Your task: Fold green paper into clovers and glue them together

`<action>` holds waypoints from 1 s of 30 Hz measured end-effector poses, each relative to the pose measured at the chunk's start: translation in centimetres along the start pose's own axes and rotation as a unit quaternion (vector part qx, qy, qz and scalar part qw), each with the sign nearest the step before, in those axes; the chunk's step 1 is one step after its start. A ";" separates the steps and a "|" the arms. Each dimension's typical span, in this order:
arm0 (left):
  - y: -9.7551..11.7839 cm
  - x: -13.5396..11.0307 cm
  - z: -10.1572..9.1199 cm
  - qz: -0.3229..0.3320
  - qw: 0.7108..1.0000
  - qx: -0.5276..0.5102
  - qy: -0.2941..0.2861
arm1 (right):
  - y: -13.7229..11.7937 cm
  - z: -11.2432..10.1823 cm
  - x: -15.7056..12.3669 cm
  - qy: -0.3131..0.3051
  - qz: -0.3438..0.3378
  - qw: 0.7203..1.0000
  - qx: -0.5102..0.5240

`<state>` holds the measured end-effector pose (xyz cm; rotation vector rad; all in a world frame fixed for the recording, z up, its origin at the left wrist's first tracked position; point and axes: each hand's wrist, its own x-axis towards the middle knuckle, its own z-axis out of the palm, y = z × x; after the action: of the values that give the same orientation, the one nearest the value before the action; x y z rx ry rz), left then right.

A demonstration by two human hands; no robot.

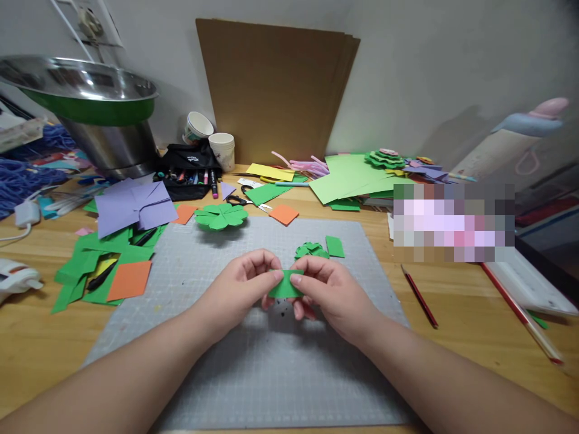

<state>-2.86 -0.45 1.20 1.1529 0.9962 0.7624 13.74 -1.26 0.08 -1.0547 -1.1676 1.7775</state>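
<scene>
A small folded piece of green paper (pixel 284 286) is held above the grey cutting mat (pixel 253 361), pinched from both sides. My left hand (pixel 244 283) grips its left end between thumb and fingers. My right hand (pixel 323 289) grips its right end the same way. Just behind my hands lies a small folded green paper flower (pixel 311 249), with a small green paper square (pixel 335 246) beside it. A larger green paper flower shape (pixel 221 216) rests at the mat's far edge.
Green, orange and purple paper sheets (pixel 122 241) are scattered on the left. Scissors (pixel 242 199), a black pen case (pixel 187 175), two paper cups (pixel 222 149), a metal bowl (pixel 85 90) and cardboard (pixel 275 84) stand behind. A red pencil (pixel 420 298) lies on the right.
</scene>
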 end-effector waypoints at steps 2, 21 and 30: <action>0.0 -0.1 -0.1 -0.012 0.999 0.033 -0.032 | -0.2 0.0 -0.1 -0.021 0.008 0.999 -0.024; -0.3 0.1 -0.1 0.012 0.999 0.015 0.038 | -0.1 -0.3 -0.2 0.021 -0.044 0.996 -0.081; -0.5 0.5 -0.8 0.059 0.982 0.003 0.177 | -0.1 -1.0 0.1 0.166 -0.127 0.978 0.006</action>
<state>-3.44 0.15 0.58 1.1109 1.2316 1.0860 14.61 -0.87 -0.12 -1.0912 -1.0295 1.3497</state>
